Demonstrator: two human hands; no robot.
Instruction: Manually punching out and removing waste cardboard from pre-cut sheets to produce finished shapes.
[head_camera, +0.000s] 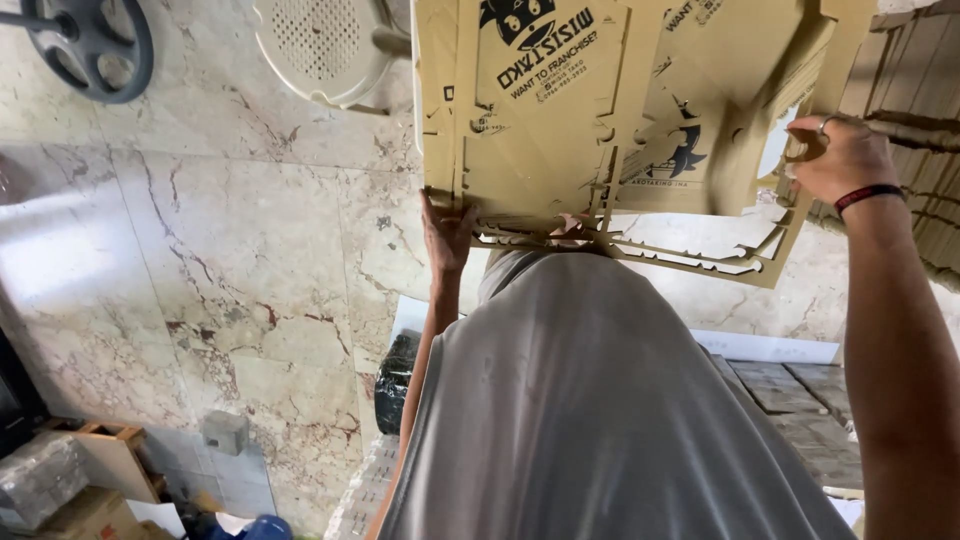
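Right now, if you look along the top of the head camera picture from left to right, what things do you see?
Dark wheel → white plastic chair → left hand gripping the bottom edge of the die-cut cardboard sheets → right hand gripping their right edge → stacked cardboard at the far right.

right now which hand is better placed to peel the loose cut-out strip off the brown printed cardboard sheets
Probably the left hand: its grip sits at the lower edge of the brown printed die-cut cardboard sheets, right beside the hanging cut-out strip. The right hand grips the far side edge, steadying the stack.
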